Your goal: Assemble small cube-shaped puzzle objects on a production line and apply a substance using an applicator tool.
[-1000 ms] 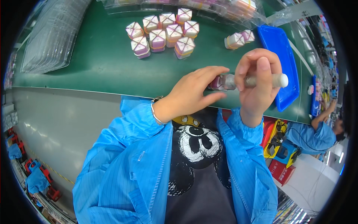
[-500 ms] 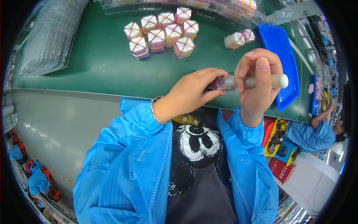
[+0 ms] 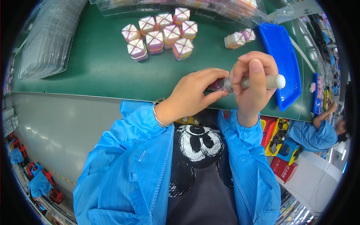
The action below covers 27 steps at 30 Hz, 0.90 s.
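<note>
My left hand (image 3: 193,90) is closed round a small purple block (image 3: 216,84) just above the table's near edge, thumb on the near side and fingers on the far side. Most of that block is hidden by the fingers. To its right, my right hand (image 3: 256,82) wraps round a pale translucent cylindrical tool with a white rounded end (image 3: 276,81). The tool lies roughly level, its other end pointing at the block. Where tool and block meet, my right fingers cover it, so I cannot tell whether they touch.
Several purple-and-white blocks (image 3: 154,40) with bands stand grouped on the green table (image 3: 97,63). Another pair of blocks (image 3: 236,40) stands beside a blue tray (image 3: 290,71). Stacked clear plastic trays (image 3: 48,41) are at the left. A co-worker (image 3: 313,133) sits at the far right.
My right hand and the tool have shifted slightly left, closer to my left hand. The left hand keeps its grip on the block and has hardly moved.
</note>
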Available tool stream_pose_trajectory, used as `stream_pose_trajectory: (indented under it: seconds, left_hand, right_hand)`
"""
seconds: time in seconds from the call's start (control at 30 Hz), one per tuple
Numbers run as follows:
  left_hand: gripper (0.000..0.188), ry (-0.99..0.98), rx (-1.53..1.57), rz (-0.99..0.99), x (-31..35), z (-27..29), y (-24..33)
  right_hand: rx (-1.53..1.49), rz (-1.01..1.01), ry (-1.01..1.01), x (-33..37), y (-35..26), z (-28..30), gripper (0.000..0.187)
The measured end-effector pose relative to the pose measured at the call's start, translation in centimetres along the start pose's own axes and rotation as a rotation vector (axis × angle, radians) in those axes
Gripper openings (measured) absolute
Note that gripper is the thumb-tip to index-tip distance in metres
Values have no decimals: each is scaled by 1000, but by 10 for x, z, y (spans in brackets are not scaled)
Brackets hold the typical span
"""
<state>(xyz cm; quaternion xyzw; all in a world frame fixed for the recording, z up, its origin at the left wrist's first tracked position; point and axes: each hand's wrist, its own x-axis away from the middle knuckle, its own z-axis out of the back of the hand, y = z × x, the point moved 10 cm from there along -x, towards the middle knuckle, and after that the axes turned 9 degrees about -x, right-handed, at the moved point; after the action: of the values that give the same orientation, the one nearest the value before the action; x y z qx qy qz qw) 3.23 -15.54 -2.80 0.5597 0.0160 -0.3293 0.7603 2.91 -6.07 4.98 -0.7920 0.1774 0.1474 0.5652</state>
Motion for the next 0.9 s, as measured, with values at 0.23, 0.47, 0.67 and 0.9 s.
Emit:
stream_pose_trajectory:
  seconds: [0.23, 0.47, 0.67, 0.9]
  left_hand:
    - [37, -86, 22, 66, 1, -7, -5]
    - [38, -100, 12, 63, 2, -8, -5]
    - [39, -137, -31, 71, 1, -9, -6]
    - [54, -244, -149, 91, 3, -18, -13]
  right_hand:
    - [-25, 38, 13, 2, 1, 7, 17]
    - [-20, 25, 35, 2, 1, 8, 17]
    - [-28, 29, 0, 3, 1, 7, 17]
    - [-254, 123, 175, -5, -58, 65, 26]
